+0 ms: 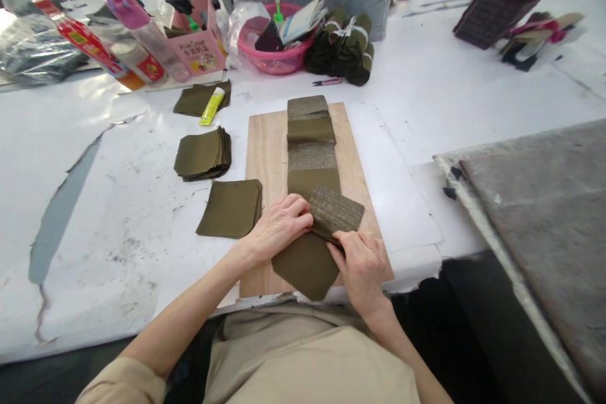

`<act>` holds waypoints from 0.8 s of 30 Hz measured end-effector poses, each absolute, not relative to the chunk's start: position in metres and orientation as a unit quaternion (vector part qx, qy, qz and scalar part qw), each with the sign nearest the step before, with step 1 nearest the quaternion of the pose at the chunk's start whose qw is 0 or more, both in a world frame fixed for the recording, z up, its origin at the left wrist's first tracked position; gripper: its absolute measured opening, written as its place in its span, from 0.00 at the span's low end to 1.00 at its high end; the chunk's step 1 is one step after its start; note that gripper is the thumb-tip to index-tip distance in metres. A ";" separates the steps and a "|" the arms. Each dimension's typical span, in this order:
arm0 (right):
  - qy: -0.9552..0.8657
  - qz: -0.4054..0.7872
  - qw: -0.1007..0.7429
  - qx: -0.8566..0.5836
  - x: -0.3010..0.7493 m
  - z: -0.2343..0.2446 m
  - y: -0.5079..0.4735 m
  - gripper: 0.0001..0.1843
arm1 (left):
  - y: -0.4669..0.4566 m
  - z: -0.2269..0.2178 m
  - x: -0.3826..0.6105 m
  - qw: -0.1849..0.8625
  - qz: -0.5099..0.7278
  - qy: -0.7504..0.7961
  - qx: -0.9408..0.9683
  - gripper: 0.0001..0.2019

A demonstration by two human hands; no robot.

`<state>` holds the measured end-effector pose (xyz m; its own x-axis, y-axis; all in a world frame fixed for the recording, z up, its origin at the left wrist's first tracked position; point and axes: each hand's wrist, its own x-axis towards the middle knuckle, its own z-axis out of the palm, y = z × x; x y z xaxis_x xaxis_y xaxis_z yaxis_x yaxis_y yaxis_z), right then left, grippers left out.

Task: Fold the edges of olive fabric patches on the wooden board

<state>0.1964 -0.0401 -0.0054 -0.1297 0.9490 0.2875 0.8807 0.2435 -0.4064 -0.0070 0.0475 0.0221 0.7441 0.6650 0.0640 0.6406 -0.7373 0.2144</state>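
Observation:
An olive square piece (305,265) lies turned like a diamond at the near end of a wooden board (265,151). A textured grey-olive piece (337,209) sits folded over its upper right side. My left hand (279,227) has curled fingers that press on the left edge of the textured piece. My right hand (362,265) pinches the fold at the lower edge of that piece. Up the board runs a row of finished folded pieces (311,142), overlapping one another.
Stacks of olive squares (231,208) (203,154) lie left of the board, with a yellow glue tube (212,106) behind them. A pink bowl (274,53), a pink box (199,47) and rolled olive strips (345,44) stand at the back. A grey slab (544,214) lies right.

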 end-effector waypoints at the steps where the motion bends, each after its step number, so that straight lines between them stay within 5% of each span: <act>1: -0.748 0.070 0.237 -0.617 0.200 -0.006 -0.042 0.04 | 0.050 0.023 -0.009 0.090 0.062 0.351 0.930 0.12; 13: -0.742 0.115 0.231 -0.618 0.208 -0.004 -0.037 0.10 | 0.061 0.015 -0.018 0.153 0.075 0.347 0.922 0.14; 24: -0.735 0.133 0.272 -0.607 0.191 -0.008 -0.029 0.04 | 0.054 -0.004 -0.024 0.257 0.191 0.381 0.867 0.09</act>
